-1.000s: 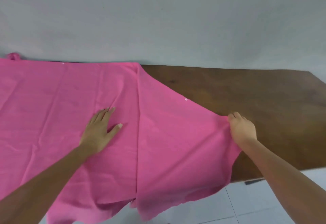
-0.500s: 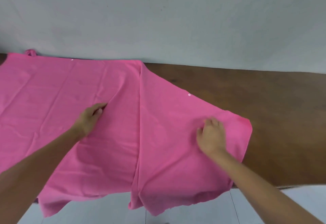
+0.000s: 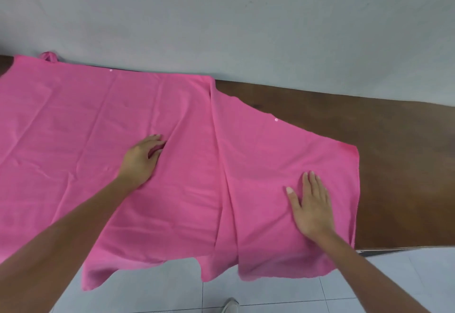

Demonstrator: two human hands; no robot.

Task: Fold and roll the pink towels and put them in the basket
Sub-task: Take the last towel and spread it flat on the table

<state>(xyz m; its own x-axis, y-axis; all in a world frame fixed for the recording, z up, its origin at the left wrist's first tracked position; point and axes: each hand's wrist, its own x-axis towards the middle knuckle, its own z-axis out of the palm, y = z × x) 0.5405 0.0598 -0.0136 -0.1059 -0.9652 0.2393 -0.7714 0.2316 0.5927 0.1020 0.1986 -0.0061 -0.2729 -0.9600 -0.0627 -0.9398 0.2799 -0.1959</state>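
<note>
A large pink towel (image 3: 73, 140) lies spread over the left and middle of a brown wooden table (image 3: 394, 165). Its right part (image 3: 258, 165) is folded over on top, with a fold edge running down the middle. The near edge hangs off the table's front. My left hand (image 3: 141, 160) rests on the towel's middle with fingers curled against the cloth. My right hand (image 3: 311, 204) lies flat, fingers apart, on the folded-over part near its right edge. No basket is in view.
A pale grey wall (image 3: 246, 17) runs right behind the table. A small pink loop (image 3: 49, 56) sticks up at the towel's far left corner. White floor tiles (image 3: 270, 295) and the tip of a shoe (image 3: 230, 305) show below the table's front edge.
My right hand let go of the towel's right corner, moved down and now lies flat on the folded part. My left hand's fingers curled and shifted slightly on the cloth.
</note>
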